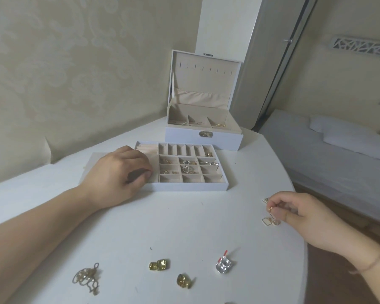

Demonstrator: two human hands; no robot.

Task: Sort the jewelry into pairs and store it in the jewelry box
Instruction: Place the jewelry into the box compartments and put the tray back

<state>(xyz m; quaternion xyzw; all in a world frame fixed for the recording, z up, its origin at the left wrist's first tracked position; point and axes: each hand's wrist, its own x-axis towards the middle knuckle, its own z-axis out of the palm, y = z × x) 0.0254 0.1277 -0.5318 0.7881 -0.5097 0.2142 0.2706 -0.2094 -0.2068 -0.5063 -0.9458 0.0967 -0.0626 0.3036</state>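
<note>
A white jewelry box (pixel 203 137) stands open at the back of the table, with small gold pieces in its compartments. In front of it lies its removable tray (pixel 191 187), several cells holding gold and silver pieces, one a heart pendant (pixel 186 169). My left hand (pixel 119 174) rests on the tray's left end, fingers curled at its edge. My right hand (pixel 294 211) pinches a small gold earring (pixel 270 209) near the table's right edge, just above a white square earring (pixel 267 221). Another small piece (pixel 266 200) lies beside my fingertips.
On the white table (pixel 184 227) near me lie a tangled gold piece (pixel 87 277), two yellow-green square earrings (pixel 159 264), a gold earring (pixel 184 281) and a clear pair with red tips (pixel 223 263). The table's curved edge runs close to my right hand. A bed stands beyond at right.
</note>
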